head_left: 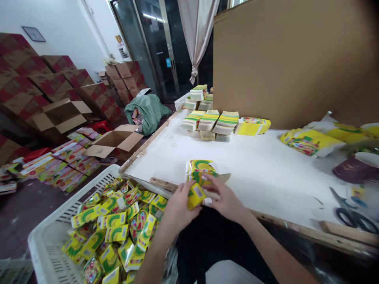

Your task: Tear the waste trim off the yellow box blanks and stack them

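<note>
Just above my lap, near the table's front edge, my left hand (pixel 180 205) is closed around a small yellow carton (pixel 196 196) with a white label panel on its end. My right hand (pixel 226 197) is at the carton's right side, fingers curved and apart; whether its thumb touches the carton I cannot tell. Right behind both hands, a stack of flat yellow-and-green printed cartons (pixel 201 166) lies on the white table. Left of my left arm, a white plastic basket (pixel 38 236) holds many small yellow cartons (pixel 117 233) in a loose heap.
Bundled flat cartons (pixel 226 122) stand at the table's back. A large cardboard sheet (pixel 284 63) rises behind them. Black-handled scissors (pixel 352 217) and a wooden strip (pixel 349 233) lie at right. Open boxes (pixel 117 142) and a green sack (pixel 151 112) are on the floor.
</note>
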`<state>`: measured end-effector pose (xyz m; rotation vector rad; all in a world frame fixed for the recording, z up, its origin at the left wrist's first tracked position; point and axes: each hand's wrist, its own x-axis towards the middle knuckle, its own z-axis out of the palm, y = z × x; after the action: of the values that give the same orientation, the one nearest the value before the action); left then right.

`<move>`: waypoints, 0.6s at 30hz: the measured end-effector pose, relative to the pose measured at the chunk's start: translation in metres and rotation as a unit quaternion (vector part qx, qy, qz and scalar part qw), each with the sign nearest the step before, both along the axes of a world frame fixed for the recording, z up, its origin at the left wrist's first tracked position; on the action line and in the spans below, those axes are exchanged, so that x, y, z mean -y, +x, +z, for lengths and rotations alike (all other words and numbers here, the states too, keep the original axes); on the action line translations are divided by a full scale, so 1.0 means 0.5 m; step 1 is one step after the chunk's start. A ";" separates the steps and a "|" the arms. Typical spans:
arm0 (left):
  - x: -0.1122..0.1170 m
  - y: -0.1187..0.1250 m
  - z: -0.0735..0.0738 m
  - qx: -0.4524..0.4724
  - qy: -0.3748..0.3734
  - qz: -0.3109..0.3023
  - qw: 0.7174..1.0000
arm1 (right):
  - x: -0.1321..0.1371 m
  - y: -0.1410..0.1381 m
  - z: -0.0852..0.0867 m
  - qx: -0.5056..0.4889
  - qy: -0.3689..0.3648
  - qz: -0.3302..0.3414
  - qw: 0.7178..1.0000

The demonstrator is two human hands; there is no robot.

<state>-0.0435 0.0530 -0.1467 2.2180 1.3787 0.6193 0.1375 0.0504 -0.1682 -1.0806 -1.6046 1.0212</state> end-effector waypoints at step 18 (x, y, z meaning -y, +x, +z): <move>-0.018 0.007 -0.053 0.163 -0.176 -0.048 0.970 | -0.145 0.049 -0.021 0.316 0.097 -0.134 0.934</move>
<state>-0.0400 0.0618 -0.1733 1.7977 1.1079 0.6175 0.1622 0.1229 -0.1785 -1.5343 -1.9309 0.3256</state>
